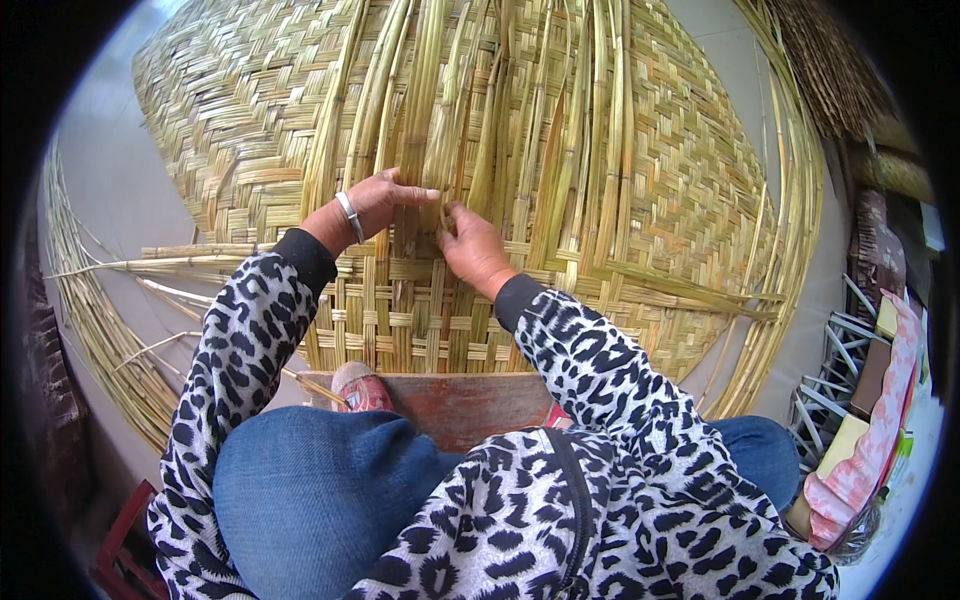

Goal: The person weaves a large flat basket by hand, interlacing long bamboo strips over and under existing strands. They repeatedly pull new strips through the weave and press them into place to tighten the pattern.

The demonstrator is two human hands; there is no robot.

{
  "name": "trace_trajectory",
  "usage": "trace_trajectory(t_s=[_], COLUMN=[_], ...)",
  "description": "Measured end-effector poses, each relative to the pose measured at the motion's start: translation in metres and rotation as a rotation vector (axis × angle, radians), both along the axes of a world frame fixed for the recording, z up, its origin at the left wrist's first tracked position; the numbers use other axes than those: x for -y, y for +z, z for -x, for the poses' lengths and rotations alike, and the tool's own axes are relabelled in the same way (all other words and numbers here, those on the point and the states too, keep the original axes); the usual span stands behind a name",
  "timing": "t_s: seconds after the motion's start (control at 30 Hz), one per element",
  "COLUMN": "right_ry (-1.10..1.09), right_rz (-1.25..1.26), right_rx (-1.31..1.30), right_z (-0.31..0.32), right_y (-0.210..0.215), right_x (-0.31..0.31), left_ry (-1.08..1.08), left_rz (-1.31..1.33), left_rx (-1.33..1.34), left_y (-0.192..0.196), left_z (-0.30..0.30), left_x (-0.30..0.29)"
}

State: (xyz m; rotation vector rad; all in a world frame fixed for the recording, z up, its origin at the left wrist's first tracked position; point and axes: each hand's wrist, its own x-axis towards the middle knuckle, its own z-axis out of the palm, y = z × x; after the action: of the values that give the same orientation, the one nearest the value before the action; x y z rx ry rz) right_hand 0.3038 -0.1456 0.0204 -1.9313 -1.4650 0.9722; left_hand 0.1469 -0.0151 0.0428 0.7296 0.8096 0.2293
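Observation:
A large woven mat (230, 130) of flat, yellow-green cane strips spreads in front of me. Loose long strips (605, 130) run lengthwise over it, away from me. My right hand (475, 248) is closed, pinching a bent cane strip (446, 212) between thumb and fingers at the weave's middle. Beside it on the left, my left hand (375, 205) reaches across the upright strips, one finger stretched toward that pinched strip and the thumb apart. Its remaining fingers are partly hidden. Nearer me, the weave (400, 320) shows open gaps between crossing strips.
A reddish wooden board (470, 400) lies along the mat's near edge, by my shoe (362, 388). Long cane lengths (100, 320) curve along the left floor, others (800, 210) along the right. A metal rack (830, 375) and pink cloth (868, 440) stand at right.

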Motion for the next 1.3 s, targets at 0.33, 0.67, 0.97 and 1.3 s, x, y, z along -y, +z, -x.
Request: trace_trajectory(t_s=[0.33, 0.67, 0.97, 1.3], right_ry=[0.204, 0.232, 0.249, 0.565], right_rz=[0.094, 0.124, -0.023, -0.238], right_rx=[-0.049, 0.011, 0.369, 0.671], right_z=[-0.018, -0.015, 0.005, 0.004], right_y=[-0.025, -0.010, 0.005, 0.001], right_x=[-0.006, -0.009, 0.019, 0.028], left_ry=[0.196, 0.740, 0.737, 0.760], left_rz=[-0.334, -0.265, -0.351, -0.011], left_rx=[-0.267, -0.373, -0.498, 0.321], left_y=[-0.012, -0.039, -0.052, 0.009], left_z=[0.003, 0.065, 0.068, 0.134], left_x=[-0.017, 0.068, 0.077, 0.042])
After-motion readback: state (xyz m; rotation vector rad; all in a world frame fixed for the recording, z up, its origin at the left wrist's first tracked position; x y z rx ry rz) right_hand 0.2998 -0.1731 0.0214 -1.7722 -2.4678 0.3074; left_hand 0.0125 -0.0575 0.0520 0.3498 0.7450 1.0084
